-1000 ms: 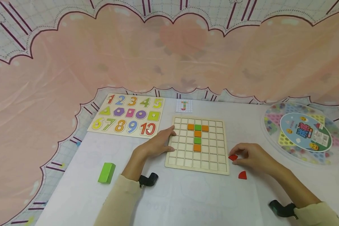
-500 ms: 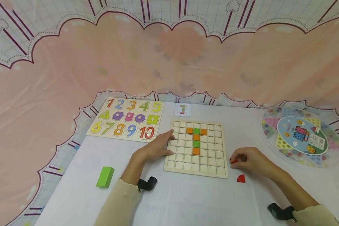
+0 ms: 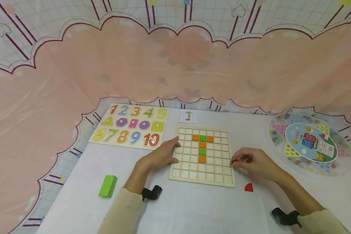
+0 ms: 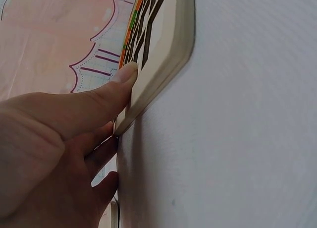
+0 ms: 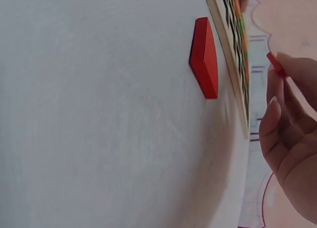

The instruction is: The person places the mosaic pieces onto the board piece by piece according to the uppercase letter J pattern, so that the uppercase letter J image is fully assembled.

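A square wooden grid board (image 3: 185,169) lies mid-table; orange and green square tiles (image 3: 202,144) form a T in its cells. Against its left edge rests my left hand (image 3: 161,154), fingers spread; in the left wrist view the thumb (image 4: 106,96) lies straight on the rim. At the board's right edge my right hand (image 3: 255,162) pinches a small red piece (image 5: 276,64) between thumb and fingertips, raised off the table in the right wrist view. Another red piece, a quarter circle (image 3: 249,187), lies on the table below that hand.
A number puzzle board (image 3: 128,126) lies at the back left, beside a small pattern card (image 3: 188,116). A green block (image 3: 108,186) sits at the left. At the right lies a round clear game case (image 3: 311,143). Behind the table hangs a pink patterned cloth (image 3: 134,65).
My right hand has shifted the pinched red piece leftward to the board's right edge. The left hand stays on the board; the head view has tilted slightly up.
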The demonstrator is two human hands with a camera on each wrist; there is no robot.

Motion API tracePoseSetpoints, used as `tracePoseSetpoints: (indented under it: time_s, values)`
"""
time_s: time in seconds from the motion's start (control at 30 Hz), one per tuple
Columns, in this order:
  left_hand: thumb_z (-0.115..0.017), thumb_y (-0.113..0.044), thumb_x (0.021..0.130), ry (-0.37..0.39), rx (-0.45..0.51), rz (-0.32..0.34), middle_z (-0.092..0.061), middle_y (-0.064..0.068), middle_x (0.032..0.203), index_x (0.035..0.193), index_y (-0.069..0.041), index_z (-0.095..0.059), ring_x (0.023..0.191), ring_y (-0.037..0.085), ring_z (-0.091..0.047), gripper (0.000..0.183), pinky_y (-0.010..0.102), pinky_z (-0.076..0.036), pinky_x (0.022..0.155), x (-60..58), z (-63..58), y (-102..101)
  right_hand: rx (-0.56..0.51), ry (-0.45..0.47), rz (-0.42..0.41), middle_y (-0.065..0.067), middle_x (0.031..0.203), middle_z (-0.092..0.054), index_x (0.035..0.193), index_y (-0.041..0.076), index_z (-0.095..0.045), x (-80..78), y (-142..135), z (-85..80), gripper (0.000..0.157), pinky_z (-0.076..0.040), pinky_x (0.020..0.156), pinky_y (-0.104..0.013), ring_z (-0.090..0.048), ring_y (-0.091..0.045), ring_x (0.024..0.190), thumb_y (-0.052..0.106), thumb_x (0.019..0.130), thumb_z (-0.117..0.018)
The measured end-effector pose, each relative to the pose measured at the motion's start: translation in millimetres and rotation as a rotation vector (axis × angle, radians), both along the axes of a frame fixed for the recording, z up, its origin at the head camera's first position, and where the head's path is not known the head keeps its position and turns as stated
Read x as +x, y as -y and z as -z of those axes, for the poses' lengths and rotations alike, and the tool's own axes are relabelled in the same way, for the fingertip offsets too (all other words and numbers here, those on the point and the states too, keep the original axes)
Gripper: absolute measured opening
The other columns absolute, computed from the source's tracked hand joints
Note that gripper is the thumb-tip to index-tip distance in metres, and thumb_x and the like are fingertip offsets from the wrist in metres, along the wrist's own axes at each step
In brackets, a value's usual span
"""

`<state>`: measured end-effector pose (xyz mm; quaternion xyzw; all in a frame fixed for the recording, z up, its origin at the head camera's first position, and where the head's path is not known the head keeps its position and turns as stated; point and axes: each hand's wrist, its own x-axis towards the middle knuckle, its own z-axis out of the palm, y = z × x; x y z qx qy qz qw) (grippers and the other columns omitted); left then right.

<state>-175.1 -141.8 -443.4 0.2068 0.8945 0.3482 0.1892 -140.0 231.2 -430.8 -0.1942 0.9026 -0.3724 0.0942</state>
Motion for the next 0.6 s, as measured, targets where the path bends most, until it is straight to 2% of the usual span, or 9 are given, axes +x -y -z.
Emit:
tracePoseSetpoints:
  time_s: [0.23, 0.47, 0.6]
  values:
    - [-0.073, -0.011, 0.093, 0.001, 0.000, -0.002, -0.050, 0.010, 0.152, 0.158, -0.005, -0.030, 0.154, 0.027, -0.033, 0.078, 0.047, -0.025, 0.131, 1.1, -0.2, 1.4, -0.037, -0.003, -0.021, 0.000, 0.111, -0.077, 0.102, 0.020, -0.081, -2.0, 10.3, -0.9, 0.015, -0.055, 0.078, -0.015, -0.063, 0.005, 0.097, 0.024, 0.087, -0.081]
    - [-0.073, -0.012, 0.093, 0.007, -0.013, 0.007, -0.028, 0.010, 0.169, 0.150, -0.006, -0.044, 0.159, 0.028, -0.024, 0.064, 0.046, -0.022, 0.132, 0.9, -0.6, 0.6, -0.055, 0.036, -0.065, -0.002, 0.113, -0.073, 0.108, 0.016, -0.081, -4.8, 16.2, -3.2, 0.025, -0.058, 0.080, -0.014, -0.062, 0.002, 0.099, 0.021, 0.084, -0.083]
    - [-0.073, -0.013, 0.093, 0.007, -0.019, -0.002, -0.028, 0.010, 0.169, 0.149, -0.007, -0.044, 0.159, 0.028, -0.024, 0.063, 0.045, -0.022, 0.132, 0.1, -0.2, 0.9, -0.058, 0.056, -0.078, -0.001, 0.110, -0.072, 0.104, 0.016, -0.082, -7.8, 23.6, -1.6, 0.022, -0.058, 0.083, -0.013, -0.063, 0.001, 0.097, 0.023, 0.083, -0.084]
